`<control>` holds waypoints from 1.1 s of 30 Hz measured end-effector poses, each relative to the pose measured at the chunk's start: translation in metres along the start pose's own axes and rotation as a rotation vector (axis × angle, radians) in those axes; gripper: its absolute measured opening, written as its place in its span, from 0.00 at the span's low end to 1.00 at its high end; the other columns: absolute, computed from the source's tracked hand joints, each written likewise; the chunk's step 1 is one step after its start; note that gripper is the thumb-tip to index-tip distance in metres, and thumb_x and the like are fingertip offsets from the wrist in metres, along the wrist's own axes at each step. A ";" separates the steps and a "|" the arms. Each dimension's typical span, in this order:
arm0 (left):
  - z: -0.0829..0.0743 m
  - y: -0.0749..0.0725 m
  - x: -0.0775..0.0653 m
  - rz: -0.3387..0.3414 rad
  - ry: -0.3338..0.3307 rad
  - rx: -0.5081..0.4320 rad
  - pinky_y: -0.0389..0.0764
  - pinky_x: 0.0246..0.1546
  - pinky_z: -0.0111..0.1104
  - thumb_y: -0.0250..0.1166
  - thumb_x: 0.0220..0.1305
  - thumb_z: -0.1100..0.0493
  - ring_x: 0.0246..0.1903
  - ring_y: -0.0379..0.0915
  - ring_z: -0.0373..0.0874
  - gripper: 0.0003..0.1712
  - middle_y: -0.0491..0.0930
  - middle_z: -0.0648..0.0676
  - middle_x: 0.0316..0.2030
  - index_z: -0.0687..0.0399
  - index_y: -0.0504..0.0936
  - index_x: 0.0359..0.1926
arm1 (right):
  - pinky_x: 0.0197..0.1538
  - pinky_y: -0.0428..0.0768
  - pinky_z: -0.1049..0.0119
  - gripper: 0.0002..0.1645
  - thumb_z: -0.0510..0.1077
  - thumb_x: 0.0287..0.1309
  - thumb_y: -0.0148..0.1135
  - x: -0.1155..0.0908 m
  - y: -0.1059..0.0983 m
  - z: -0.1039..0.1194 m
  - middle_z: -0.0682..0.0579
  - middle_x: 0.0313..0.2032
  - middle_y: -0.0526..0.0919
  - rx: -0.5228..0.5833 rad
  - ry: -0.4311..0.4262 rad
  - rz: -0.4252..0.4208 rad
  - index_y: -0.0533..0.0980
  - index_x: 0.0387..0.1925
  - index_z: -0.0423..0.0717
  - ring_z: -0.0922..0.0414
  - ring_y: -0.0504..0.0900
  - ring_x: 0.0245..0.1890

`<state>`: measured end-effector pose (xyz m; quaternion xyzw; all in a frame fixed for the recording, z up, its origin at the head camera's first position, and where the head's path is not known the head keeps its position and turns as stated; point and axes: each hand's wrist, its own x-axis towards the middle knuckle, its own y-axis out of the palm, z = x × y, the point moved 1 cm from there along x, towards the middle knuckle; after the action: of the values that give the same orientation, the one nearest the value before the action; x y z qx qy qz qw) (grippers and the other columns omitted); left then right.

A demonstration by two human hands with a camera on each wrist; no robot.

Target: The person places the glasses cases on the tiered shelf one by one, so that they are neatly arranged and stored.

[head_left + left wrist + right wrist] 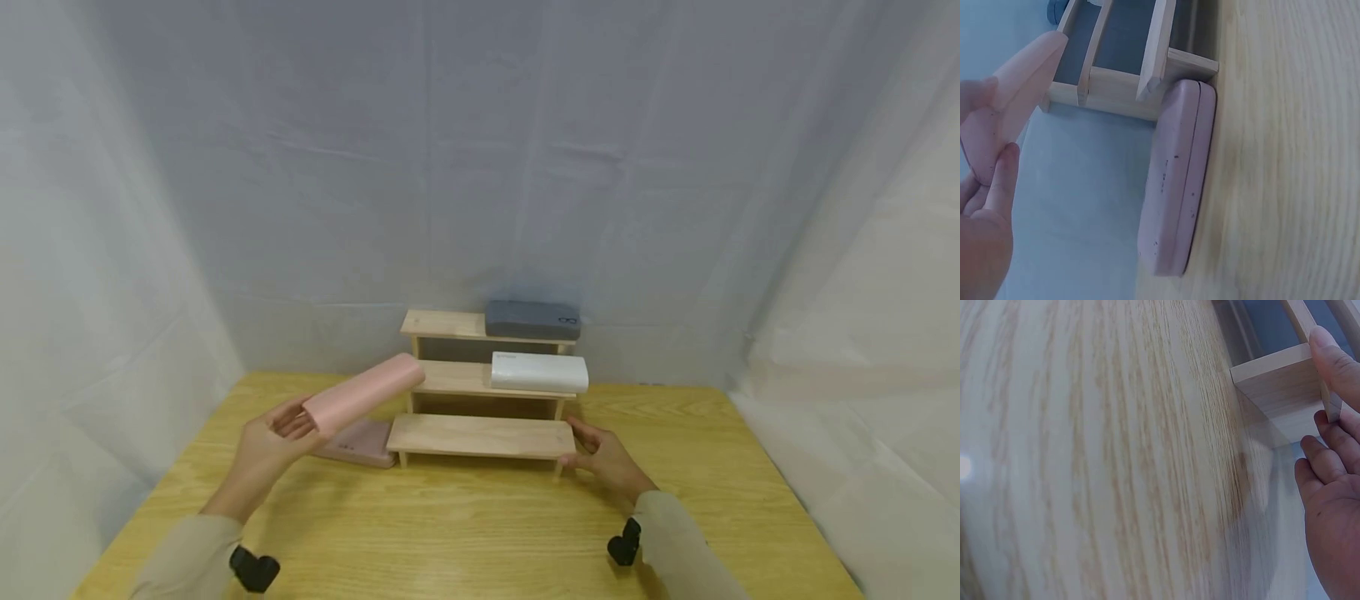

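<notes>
My left hand [273, 437] holds a smooth pink glasses case [363, 393] by its near end, raised above the table and tilted up to the right. In the left wrist view, thumb and fingers lie on either side of this case [1029, 72]. A three-step wooden display rack [480, 435] stands at the centre. My right hand [611, 462] pinches the right end of its lowest step; the right wrist view shows the thumb over the board [1329, 400] and fingers beneath. Another, dusty-pink case [1169, 187] lies on the table against the rack's left side, below the left hand.
On the rack's top step, at the right, sits a dark grey glasses case [532, 320]. A white case [538, 372] lies on the right of the middle step. Pale sheeting [480, 167] hangs behind and beside the wood-grain table [450, 533].
</notes>
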<state>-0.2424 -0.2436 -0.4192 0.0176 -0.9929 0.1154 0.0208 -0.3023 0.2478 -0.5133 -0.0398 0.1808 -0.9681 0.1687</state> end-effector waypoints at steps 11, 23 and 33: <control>-0.011 0.020 0.024 0.076 0.041 -0.010 0.77 0.49 0.22 0.71 0.57 0.58 0.54 0.71 0.35 0.47 0.61 0.67 0.67 0.63 0.56 0.72 | 0.69 0.59 0.50 0.51 0.47 0.55 0.70 0.002 -0.002 -0.003 0.43 0.73 0.53 -0.007 -0.020 -0.002 0.54 0.72 0.39 0.47 0.52 0.72; -0.007 0.040 0.051 0.175 0.063 -0.010 0.78 0.53 0.30 0.72 0.56 0.60 0.62 0.66 0.58 0.44 0.64 0.66 0.66 0.60 0.61 0.70 | 0.70 0.58 0.47 0.48 0.46 0.56 0.68 0.001 -0.002 -0.001 0.41 0.72 0.52 0.011 -0.032 0.012 0.54 0.73 0.41 0.44 0.51 0.72; 0.006 0.044 0.070 0.267 0.108 -0.053 0.78 0.53 0.31 0.71 0.57 0.62 0.64 0.63 0.61 0.44 0.62 0.69 0.66 0.63 0.59 0.71 | 0.69 0.59 0.48 0.49 0.47 0.56 0.69 0.001 -0.001 -0.004 0.42 0.72 0.52 -0.007 -0.021 0.007 0.54 0.73 0.41 0.44 0.52 0.72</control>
<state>-0.3143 -0.2041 -0.4317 -0.1216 -0.9866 0.0917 0.0589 -0.3042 0.2491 -0.5165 -0.0502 0.1827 -0.9664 0.1738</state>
